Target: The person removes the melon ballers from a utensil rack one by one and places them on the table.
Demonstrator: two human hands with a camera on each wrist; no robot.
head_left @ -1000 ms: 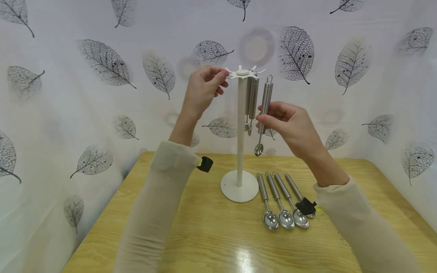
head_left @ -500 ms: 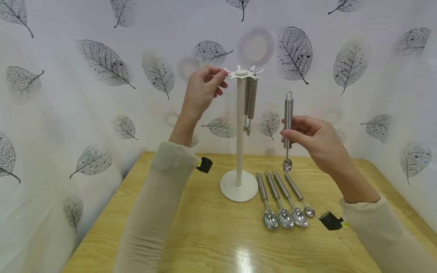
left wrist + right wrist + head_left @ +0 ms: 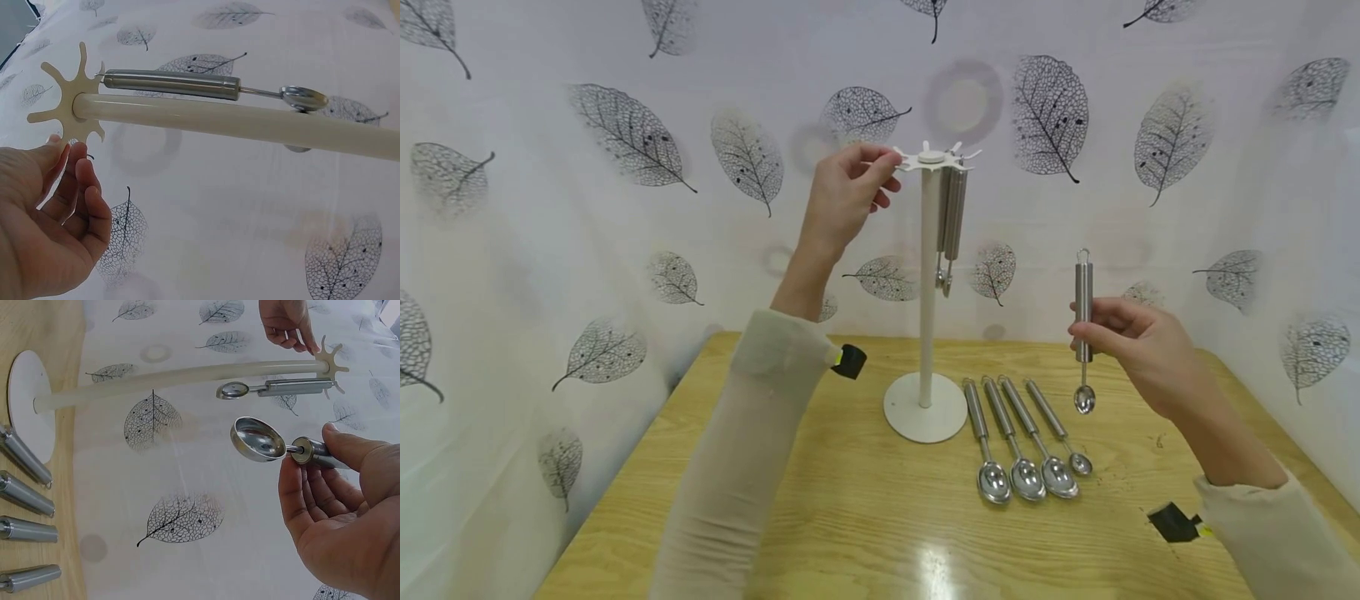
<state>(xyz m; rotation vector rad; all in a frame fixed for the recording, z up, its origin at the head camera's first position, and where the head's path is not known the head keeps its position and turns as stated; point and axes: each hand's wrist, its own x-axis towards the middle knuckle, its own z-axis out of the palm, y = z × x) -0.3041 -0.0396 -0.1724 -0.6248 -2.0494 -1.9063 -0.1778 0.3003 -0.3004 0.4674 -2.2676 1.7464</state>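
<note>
A white stand (image 3: pixel 927 283) with a round base and a pronged top disc rises from the table. My left hand (image 3: pixel 850 196) pinches one prong at the disc's left edge. Right of the pole, my right hand (image 3: pixel 1138 350) holds a small steel scoop (image 3: pixel 1083 287) by its handle, loop upward and bowl down. The right wrist view shows its round, hollow bowl (image 3: pixel 258 439) beyond the thumb and fingers. Two similar scoops hang from the disc, the nearer one's handle (image 3: pixel 956 217) partly covering the other. In the left wrist view a hanging scoop (image 3: pixel 172 83) lies alongside the pole.
Several steel scoops lie in a row right of the base, among them a large-bowled scoop (image 3: pixel 994 482) and a smaller one (image 3: pixel 1079 463) at the right end. Beneath everything is a wooden table (image 3: pixel 850 517). A leaf-patterned curtain (image 3: pixel 820 50) closes off the back and sides.
My right hand has moved right and down, carrying the scoop away from the stand; the scoop now hangs more upright. My left hand has stayed at the prong.
</note>
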